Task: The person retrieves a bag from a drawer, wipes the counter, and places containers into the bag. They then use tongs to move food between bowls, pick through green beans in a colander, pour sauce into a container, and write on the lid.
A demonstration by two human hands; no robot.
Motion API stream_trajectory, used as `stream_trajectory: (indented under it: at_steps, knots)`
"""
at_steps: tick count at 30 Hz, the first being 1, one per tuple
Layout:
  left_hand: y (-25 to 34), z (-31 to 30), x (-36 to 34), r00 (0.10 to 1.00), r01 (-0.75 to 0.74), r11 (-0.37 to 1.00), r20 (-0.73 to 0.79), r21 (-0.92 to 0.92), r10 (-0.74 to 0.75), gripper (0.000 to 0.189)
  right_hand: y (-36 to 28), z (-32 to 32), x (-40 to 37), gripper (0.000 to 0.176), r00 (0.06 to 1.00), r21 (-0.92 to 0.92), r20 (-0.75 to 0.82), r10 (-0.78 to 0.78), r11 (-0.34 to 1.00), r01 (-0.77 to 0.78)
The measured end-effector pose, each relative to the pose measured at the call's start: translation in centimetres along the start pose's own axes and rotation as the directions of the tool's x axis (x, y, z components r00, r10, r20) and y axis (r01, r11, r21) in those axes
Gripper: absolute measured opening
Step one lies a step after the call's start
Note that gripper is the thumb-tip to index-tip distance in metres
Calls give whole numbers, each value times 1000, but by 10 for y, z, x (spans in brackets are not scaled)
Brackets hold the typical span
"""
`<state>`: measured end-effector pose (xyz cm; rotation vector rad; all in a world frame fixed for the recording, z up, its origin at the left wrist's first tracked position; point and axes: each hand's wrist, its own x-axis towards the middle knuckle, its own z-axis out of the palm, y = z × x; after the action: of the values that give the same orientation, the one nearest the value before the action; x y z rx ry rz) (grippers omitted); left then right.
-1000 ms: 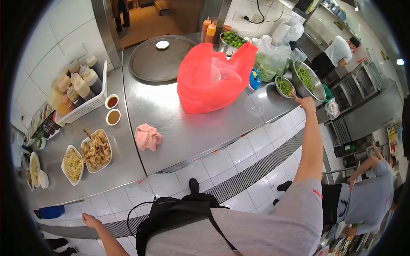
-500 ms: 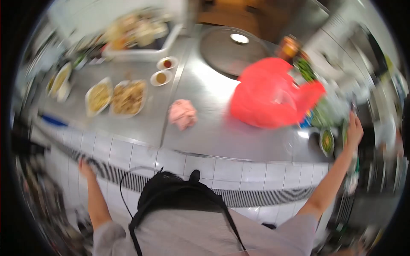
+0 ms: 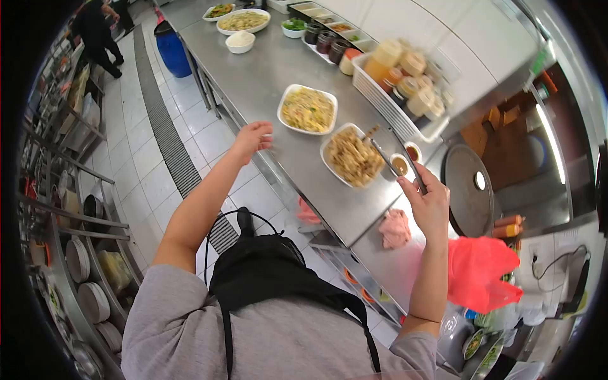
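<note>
Metal tongs (image 3: 413, 163) are held in my right hand (image 3: 430, 201), with their tips beside a white bowl of brown food (image 3: 353, 156) on the steel counter. My left hand (image 3: 253, 140) hovers at the counter's front edge, fingers loosely curled, slightly blurred; whether it holds anything is unclear. A white bowl of yellow noodles (image 3: 308, 109) stands just beyond it. Two small sauce cups, one brown (image 3: 399, 165) and one red (image 3: 413, 152), sit near the tongs. A crumpled pink cloth (image 3: 395, 228) lies below my right hand.
A basket of bottles (image 3: 405, 82) stands along the wall. Further right are a large round lid (image 3: 468, 190) and a red plastic bag (image 3: 482, 272). More dishes (image 3: 243, 21) stand at the far end. A person in dark clothes (image 3: 96, 31) stands beyond a blue barrel (image 3: 171, 50).
The view has turned left. My right hand has moved from the counter's right end to the food bowls, and the tongs now show clearly in it. My left hand has risen to the counter edge.
</note>
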<state>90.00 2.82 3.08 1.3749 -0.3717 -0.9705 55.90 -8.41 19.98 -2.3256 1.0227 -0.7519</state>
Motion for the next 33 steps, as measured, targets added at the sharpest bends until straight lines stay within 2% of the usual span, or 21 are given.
stream_trajectory:
  at_steps: [1, 3, 4, 6, 9, 11, 13, 14, 16, 17, 19, 20, 21, 22, 23, 24, 26, 27, 29, 31, 33]
  knots:
    - [9, -8, 4, 1000, 3, 1000, -5, -14, -3, 30, -9, 17, 15, 38, 1000, -29, -14, -26, 999, 26]
    - [22, -28, 18, 995, -34, 971, 96, 238, 11, 29, -21, 51, 43, 35, 999, -75, -26, -25, 997, 23]
    - [22, -44, 32, 994, -12, 974, 112, 228, -14, 29, -22, 64, 57, 32, 1000, -151, 3, -10, 989, 10]
    - [22, -75, 62, 984, -110, 942, 169, 317, 58, 27, -36, 86, 86, 30, 995, -232, 69, 69, 971, -51]
    - [32, -91, 98, 978, -2, 979, 206, 205, -41, 26, -28, 122, 129, 29, 992, -267, 56, 112, 959, -93]
    - [39, -79, 114, 962, 49, 974, 252, 221, -106, 29, -32, 138, 152, 30, 978, -286, 68, 200, 943, -173]
    - [44, -59, 118, 914, 195, 972, 334, 133, -229, 31, -39, 153, 173, 31, 960, -298, 75, 270, 925, -237]
    - [45, -50, 119, 906, 205, 970, 349, 134, -239, 31, -43, 159, 182, 32, 955, -350, 110, 275, 910, -222]
    - [43, -36, 118, 816, 220, 952, 496, 211, -298, 36, -50, 169, 195, 36, 940, -405, 164, 300, 889, -213]
    - [40, -35, 119, 811, 229, 952, 500, 205, -303, 36, -53, 171, 200, 36, 937, -414, 167, 307, 884, -216]
    - [29, -35, 129, 822, 83, 970, 535, 228, -196, 34, -58, 169, 214, 38, 914, -425, 169, 369, 864, -270]
    - [19, -41, 143, 823, -12, 940, 537, 342, -185, 25, -57, 163, 219, 43, 963, -453, 129, 238, 878, -156]
    - [19, -48, 152, 826, -25, 941, 537, 337, -170, 25, -45, 156, 230, 48, 961, -472, 103, 255, 863, -179]
    - [21, -54, 157, 879, -222, 882, 477, 417, -5, 21, -44, 149, 243, 50, 962, -507, 65, 267, 839, -198]
    - [23, -60, 161, 888, -391, 771, 427, 504, 171, 17, -46, 142, 257, 52, 961, -538, 27, 277, 814, -219]
    - [27, -65, 165, 889, -398, 766, 420, 504, 184, 17, -48, 136, 273, 52, 965, -534, 26, 263, 819, -209]
    - [39, -77, 174, 865, -498, 684, 357, 533, 352, 13, -55, 127, 310, 54, 992, -700, -76, 99, 704, -124]
    - [40, -82, 179, 863, -504, 672, 340, 542, 373, 13, -56, 126, 330, 54, 994, -689, -78, 73, 717, -106]
    - [30, -95, 189, 837, -544, 672, 381, 502, 393, 11, -61, 130, 373, 53, 995, -798, -71, 74, 595, -101]
    - [30, -95, 187, 822, -568, 686, 357, 455, 444, 11, -42, 140, 418, 51, 998, -796, -67, -18, 604, -43]
    - [31, -95, 186, 808, -589, 651, 365, 479, 463, 11, -22, 153, 460, 53, 995, -750, -68, 69, 654, -97]
